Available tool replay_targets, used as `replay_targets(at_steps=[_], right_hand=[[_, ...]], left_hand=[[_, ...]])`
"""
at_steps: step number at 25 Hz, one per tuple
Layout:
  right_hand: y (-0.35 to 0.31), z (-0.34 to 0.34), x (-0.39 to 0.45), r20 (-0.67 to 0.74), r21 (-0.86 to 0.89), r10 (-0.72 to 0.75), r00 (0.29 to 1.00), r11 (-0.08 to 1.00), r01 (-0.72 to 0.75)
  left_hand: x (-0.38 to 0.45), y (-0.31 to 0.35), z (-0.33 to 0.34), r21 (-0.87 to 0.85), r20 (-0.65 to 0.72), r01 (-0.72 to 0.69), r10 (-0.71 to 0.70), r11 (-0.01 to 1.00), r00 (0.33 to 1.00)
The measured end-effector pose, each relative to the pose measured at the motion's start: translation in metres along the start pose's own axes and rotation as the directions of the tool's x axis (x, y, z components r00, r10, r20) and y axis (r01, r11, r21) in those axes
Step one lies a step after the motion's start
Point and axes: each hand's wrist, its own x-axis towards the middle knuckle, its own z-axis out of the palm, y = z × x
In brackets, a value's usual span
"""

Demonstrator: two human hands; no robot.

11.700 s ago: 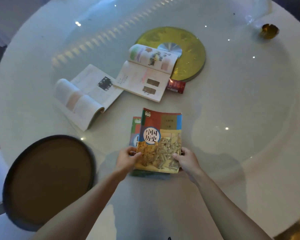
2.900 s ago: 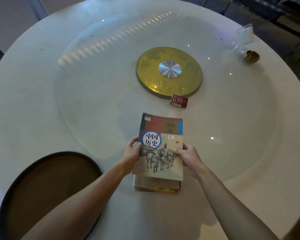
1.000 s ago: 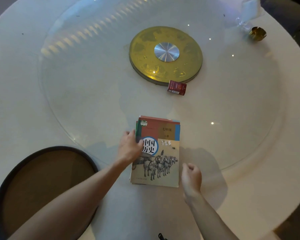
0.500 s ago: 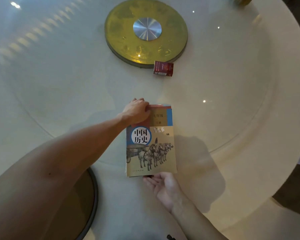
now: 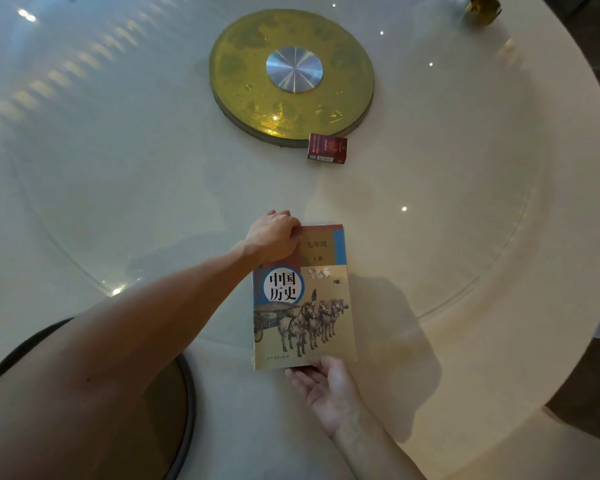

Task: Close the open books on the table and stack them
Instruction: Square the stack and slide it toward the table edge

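Paper covers, matte and flat, top the stack of books [image 5: 303, 306] in the lower middle of the frame: the upper one shows a bronze chariot with horses, a white disc with dark characters, and red and blue bands. The left hand [image 5: 274, 237] curls over the stack's far left corner, fingers bent down on the edge. The right hand [image 5: 326, 382] lies palm up, fingers spread loosely against the near edge, gripping nothing; the books beneath are barely visible, so their number is unclear. The stack rests on a round, pale table [image 5: 499, 393] under a glossy glass turntable [image 5: 118, 168] that mirrors ceiling lights. A gold disc [image 5: 243, 81] with a brushed-metal hub sits at upper centre, a small red box [image 5: 327, 148] touching its lower rim. A dark-rimmed round tray [image 5: 177, 410] fills the lower left, partly behind the forearm. Bare tabletop lies open right of the stack, out to the curved edge
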Motion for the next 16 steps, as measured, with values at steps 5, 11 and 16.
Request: replay_targets(at_steps=[5,11,16], right_hand=[[-0.017,0.009,-0.003,0.002,0.027,-0.039,0.999,0.999,0.039],[-0.044,0.015,0.002,0.035,-0.113,-0.023,0.999,0.993,0.027],[-0.097,0.013,0.010,-0.302,-0.477,-0.253,0.919,0.875,0.084]], left_hand=[[0.012,-0.001,-0.006,0.000,-0.008,0.028,-0.028,1.000,1.000],[0.025,-0.001,-0.010,-0.026,-0.008,0.054,-0.055,0.998,0.998],[0.036,0.000,-0.020,-0.175,0.028,0.145,-0.142,0.974,0.989]])
